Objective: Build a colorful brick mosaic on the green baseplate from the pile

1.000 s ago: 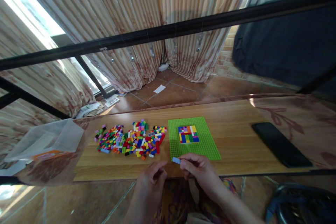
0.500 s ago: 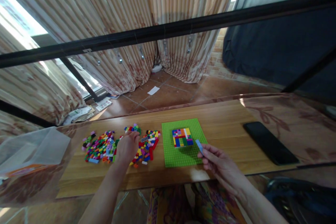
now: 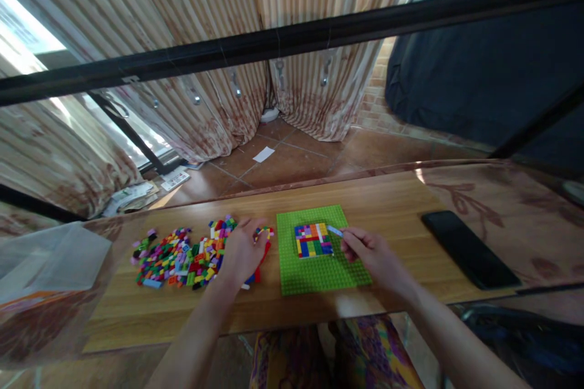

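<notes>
Between the thumb and fingers of my right hand (image 3: pixel 365 250) is a narrow light blue brick (image 3: pixel 335 231), its far end at the right edge of a flat multicoloured brick build (image 3: pixel 314 239). Whether the brick touches the build I cannot tell. That build sits near the middle of a green studded baseplate (image 3: pixel 292 279). My left hand (image 3: pixel 246 249) is over the right part of the loose brick pile (image 3: pixel 168 258), slightly blurred, its thumb and fingers apart with bricks showing between them. No held brick shows in it.
A black phone (image 3: pixel 469 249) lies on the wooden board (image 3: pixel 392 194) to the right. At the far left stands a clear plastic container (image 3: pixel 59 255). A dark metal bar (image 3: pixel 292 36) crosses beyond the board, in front of striped curtains (image 3: pixel 201 6).
My right hand has moved the light blue brick up and left to the build's edge. My left hand has shifted right over the pile, and its fingers have spread. The view has shifted slightly.
</notes>
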`<state>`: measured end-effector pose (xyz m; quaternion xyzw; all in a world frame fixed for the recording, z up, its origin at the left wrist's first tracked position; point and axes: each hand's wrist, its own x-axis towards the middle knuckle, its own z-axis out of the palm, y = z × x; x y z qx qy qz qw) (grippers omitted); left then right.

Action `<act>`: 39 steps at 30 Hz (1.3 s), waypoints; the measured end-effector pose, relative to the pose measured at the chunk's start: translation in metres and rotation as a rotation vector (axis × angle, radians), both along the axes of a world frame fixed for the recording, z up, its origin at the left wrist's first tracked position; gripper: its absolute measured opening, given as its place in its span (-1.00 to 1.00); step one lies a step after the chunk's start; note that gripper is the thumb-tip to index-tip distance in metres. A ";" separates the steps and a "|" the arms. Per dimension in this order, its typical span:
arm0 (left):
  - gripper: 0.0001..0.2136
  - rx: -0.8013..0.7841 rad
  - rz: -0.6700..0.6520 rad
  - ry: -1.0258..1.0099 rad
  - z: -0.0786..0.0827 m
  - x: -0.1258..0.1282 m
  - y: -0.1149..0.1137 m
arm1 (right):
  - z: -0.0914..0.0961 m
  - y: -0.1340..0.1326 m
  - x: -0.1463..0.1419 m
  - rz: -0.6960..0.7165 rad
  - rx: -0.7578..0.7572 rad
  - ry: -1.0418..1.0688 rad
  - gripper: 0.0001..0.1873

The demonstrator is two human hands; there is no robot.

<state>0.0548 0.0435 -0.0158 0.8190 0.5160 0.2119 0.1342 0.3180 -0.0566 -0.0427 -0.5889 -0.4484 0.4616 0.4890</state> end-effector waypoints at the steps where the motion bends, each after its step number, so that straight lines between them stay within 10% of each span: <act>1: -0.74 -0.015 -0.057 -0.077 0.001 0.014 -0.002 | -0.001 0.008 0.002 0.012 0.024 -0.105 -0.55; 9: -0.72 -0.142 -0.215 -0.220 -0.016 0.088 0.004 | -0.009 0.058 0.017 0.143 0.206 -0.608 -0.64; 39: -0.73 -0.303 -0.216 -0.201 -0.026 0.090 0.013 | -0.030 0.065 0.011 0.125 0.224 -0.552 -0.76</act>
